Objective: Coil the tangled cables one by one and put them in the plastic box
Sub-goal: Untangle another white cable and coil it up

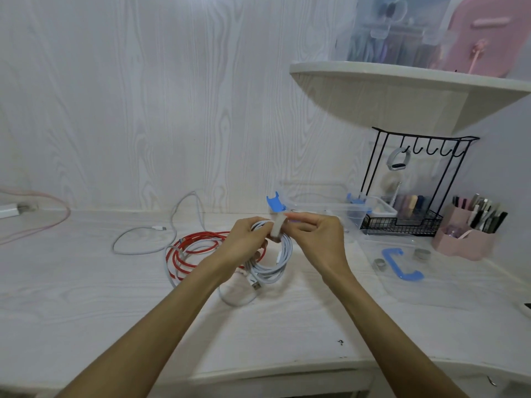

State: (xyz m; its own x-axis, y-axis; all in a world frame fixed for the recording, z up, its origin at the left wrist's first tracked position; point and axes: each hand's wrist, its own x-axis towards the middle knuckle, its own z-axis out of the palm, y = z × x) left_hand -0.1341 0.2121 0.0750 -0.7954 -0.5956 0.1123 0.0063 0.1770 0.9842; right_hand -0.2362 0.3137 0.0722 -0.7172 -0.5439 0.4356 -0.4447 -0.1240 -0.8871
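Head view over a white, wood-grain desk (86, 297) set against a wall panel (143, 96) of the same pale grain; a curved white shelf (402, 79) projects at upper right, carrying a translucent storage bin (393, 30) and a pink object whose nature is unclear. Centre: the left hand (244, 242) and right hand (319, 239) meet above the desk, close together; the left is clamped around the top of a coiled white cable (273, 265), whose loops hang below it with a USB plug (256, 286) dangling at the bottom; the right pinches what appears to be a pale strap or tie (278, 228) at the top of the coil, though blur makes this uncertain. Behind the coil a red cable (186, 251) lies in loose loops on the desk; a second white cable (149, 239) trails from the wall to its left; a pink cable (43, 214) curves at far left. Just behind the hands stands the clear plastic box (324, 206), open, with blue latches (275, 203); its clear lid (425, 280) with a blue handle (400, 264) lies flat at right. Further right: a black wire rack (416, 182) with hooks and a pink pen holder (465, 234). No legible writing or brand mark is visible.
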